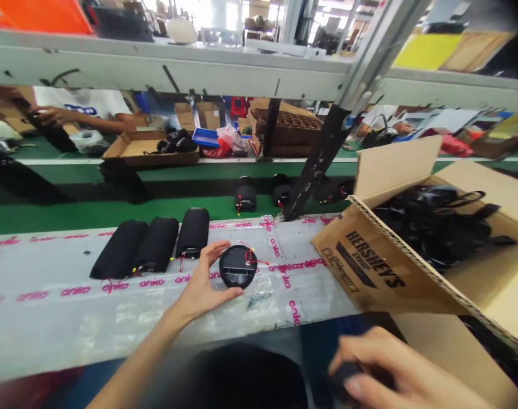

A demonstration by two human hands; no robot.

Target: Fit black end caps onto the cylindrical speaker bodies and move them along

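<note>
My left hand [205, 284] has its thumb and fingers around the left side of a round black part [238, 267] with red wires, at the middle of the plastic-covered table [63, 318]. Low at the right, my right hand [374, 369] is blurred and curled around a dark object [347, 376] that I cannot make out clearly. Three black fabric-covered cylinders lie left of my left hand, the nearest being the right one [193, 233].
An open cardboard box [378, 261] of black parts stands at the right. Beyond the table, several black units [246, 196] sit on a green belt [220, 210]. A metal post [314, 165] rises behind. A person's arm [92, 120] shows across the line.
</note>
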